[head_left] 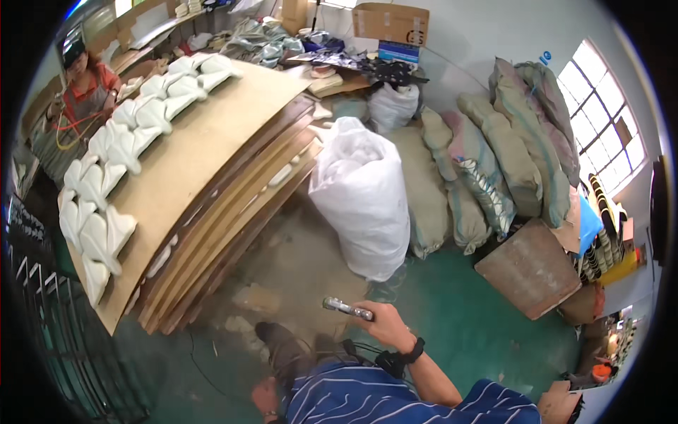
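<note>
My right hand, with a black band on its wrist, is closed round a short, slim object. That object is silver and dark, and its free end points left, over the floor. What kind of thing it is cannot be made out. Low in the picture, my left hand hangs beside my leg. Its fingers are too blurred and hidden to show their shape. Beyond my right hand stands a tall white sack, open at the top and filled with pale pieces.
To the left, stacked wooden boards carry rows of white moulded pieces. A person works behind them. Full woven sacks lean at the right, near a brown board. Black metal frames stand at lower left.
</note>
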Demonstrator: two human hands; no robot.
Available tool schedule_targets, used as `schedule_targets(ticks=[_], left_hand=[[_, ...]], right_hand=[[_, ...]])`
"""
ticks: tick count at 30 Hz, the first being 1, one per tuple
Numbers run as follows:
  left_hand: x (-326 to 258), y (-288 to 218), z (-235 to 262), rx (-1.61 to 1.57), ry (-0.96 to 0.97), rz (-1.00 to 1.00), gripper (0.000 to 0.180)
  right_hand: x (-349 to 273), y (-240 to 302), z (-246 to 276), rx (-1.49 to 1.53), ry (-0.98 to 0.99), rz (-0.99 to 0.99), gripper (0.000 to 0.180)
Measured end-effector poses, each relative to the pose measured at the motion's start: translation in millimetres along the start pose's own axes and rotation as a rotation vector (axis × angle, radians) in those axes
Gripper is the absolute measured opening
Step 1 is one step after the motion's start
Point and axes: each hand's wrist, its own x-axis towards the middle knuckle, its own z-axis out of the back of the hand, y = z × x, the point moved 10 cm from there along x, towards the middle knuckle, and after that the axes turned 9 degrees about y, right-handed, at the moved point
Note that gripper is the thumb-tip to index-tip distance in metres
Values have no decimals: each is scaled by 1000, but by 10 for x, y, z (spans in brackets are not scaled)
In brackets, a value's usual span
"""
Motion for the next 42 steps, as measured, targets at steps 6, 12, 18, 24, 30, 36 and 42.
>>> schedule_targets(ticks=[6,12,18,24,30,36,42], left_hand=[[177,-698,-532,-7,169,-36,59],[859,-1173,-1076,-32,101,-124,47],[1515,-2676,-1758,164,279,-216,45],[2219,-3738,-1913,281,310,-313,45],[3139,-3564,-1695,209,261,-278,45],[3067,-3899,-1124,-34,195,-28,46],[2800,-4044,-701,-81,-306,-218,47]], right_hand=[[319,-85,776,-159,-122,122,36],[724,-398,1181,-138,-137,174,41],[1415,-386,1607,-356,-193,85,30],[1828,-287,2182,-182,-311,179,32],[2458,-398,2873,-61,-196,94,23],[3579,-1543,3311,-189,-251,-41,38],[5392,-2973,3156,-311,-117,-140,38]])
